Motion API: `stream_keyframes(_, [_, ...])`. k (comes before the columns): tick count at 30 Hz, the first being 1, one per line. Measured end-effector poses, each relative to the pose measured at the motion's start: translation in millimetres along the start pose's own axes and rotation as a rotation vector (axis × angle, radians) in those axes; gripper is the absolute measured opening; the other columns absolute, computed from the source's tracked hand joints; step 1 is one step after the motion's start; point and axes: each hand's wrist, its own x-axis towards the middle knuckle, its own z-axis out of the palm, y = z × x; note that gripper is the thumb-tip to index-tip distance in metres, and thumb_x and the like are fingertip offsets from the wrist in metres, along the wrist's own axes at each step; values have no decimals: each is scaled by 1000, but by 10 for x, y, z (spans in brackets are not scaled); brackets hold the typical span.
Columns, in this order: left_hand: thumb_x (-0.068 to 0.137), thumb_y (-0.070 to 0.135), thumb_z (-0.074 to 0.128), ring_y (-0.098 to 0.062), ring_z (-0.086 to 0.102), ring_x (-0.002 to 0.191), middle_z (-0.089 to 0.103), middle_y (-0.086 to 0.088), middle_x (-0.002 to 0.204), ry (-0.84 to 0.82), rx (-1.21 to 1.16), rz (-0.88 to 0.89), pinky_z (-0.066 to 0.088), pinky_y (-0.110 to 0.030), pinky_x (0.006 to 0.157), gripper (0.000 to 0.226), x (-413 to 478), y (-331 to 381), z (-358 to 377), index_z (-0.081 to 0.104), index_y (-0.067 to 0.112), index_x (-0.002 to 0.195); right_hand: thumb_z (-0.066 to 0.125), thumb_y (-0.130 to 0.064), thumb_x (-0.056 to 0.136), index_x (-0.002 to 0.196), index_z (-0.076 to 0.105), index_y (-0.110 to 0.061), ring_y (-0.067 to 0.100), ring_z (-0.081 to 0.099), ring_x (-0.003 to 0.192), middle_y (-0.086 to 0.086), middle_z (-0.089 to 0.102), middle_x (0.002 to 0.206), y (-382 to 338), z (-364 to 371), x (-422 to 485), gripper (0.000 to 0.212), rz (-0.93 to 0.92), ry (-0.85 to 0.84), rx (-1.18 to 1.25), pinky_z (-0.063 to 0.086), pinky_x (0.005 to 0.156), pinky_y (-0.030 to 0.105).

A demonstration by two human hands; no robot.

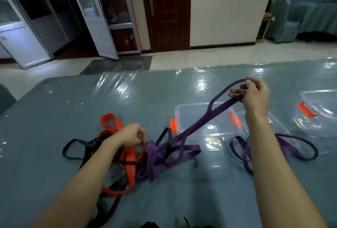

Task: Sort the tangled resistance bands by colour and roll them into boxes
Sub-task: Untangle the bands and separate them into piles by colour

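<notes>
**Step in hand (as judged):** drawing one purple band [215,116] out of the tangle [145,160], for sorting by colour.

**Procedure**
- Pin the tangle at the band's exit point and pull with the other hand only.
- Pull slowly along the line of the band, up and toward the far right corner of the bench [54,111]. Avoid jerking: elastic material, prone to tightening knots.
- On drag from the orange bands [130,157] or black bands [72,150], stop, slacken, lift the crossing loop clear, then resume.
- Keep the freed length apart from the loose purple band [299,145] lying toward the right edge.

**Hand state**
- Right hand [255,93]: raised above the bench, right of centre. Fingers curled, pinching the top of the purple loop. Band stretched straight from there, down over the clear box [206,111], into the tangle.
- Left hand [130,135]: low, on the tangle. Fingers curled, gripping strands at the junction of orange and purple. Exact strand not discernible.

**Location of task items**
- Tangle: left of centre, toward the near edge.
- Clear box: mid-bench, just beyond the tangle.
- Second clear box [317,118]: at the right edge.
- No rolled band seen in either box.
</notes>
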Motion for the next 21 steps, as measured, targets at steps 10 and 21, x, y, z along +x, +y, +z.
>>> stream_keyframes(10, [83,41,92,-27,62,124,67,-4,130,332,-161,23,49,-43,110,61,-324,879,1724,68,13,132,52,-15,100,102,70,-17,15,71,80,-10,70,79,773,-1332,-589,18,252,141,-139,55,68,27])
stream_keyframes(21, [95,60,70,-23,53,137,72,3,124,175,317,59,23,-46,125,45,-3,1702,2180,70,29,129,37,4,92,67,77,-12,14,64,67,3,71,72,446,-2052,-625,49,211,31,221,53,63,25])
